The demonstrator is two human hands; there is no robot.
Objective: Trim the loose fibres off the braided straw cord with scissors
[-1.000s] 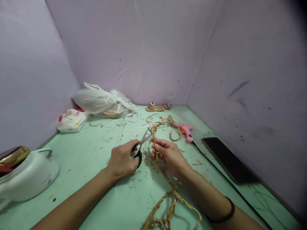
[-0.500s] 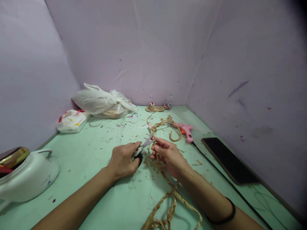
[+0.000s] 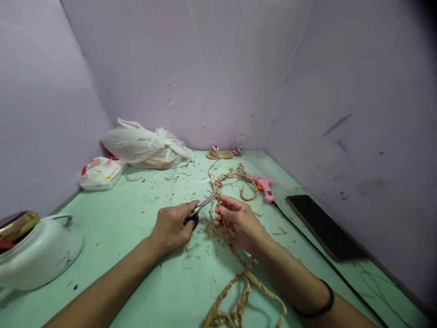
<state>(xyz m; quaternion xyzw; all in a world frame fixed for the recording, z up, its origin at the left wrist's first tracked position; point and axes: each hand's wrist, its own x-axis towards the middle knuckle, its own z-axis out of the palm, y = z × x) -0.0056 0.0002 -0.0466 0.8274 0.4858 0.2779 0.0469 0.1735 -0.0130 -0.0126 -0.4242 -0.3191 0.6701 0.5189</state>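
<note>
My left hand (image 3: 173, 226) is closed round the black handles of a pair of scissors (image 3: 204, 203), whose blades point up and right and look nearly together. Their tips reach the braided straw rope (image 3: 244, 269) just beside the fingers of my right hand (image 3: 241, 223). That hand pinches the rope between thumb and fingers. From there the rope runs down to loose loops at the front edge of the view, and more of it lies coiled beyond my hands, against a pink glue gun (image 3: 267, 187).
A phone (image 3: 324, 226) and a black cord (image 3: 317, 250) lie at the right. Further back are a small straw hat (image 3: 220, 155), a white plastic bag (image 3: 143, 143) and a tissue pack (image 3: 102, 174). A white pot (image 3: 41, 250) stands at the left. Straw scraps litter the green table.
The scissor blades have come together from wider apart at the rope. My left hand has drawn slightly left, its fingers closing on the handles; my right hand stays about where it was.
</note>
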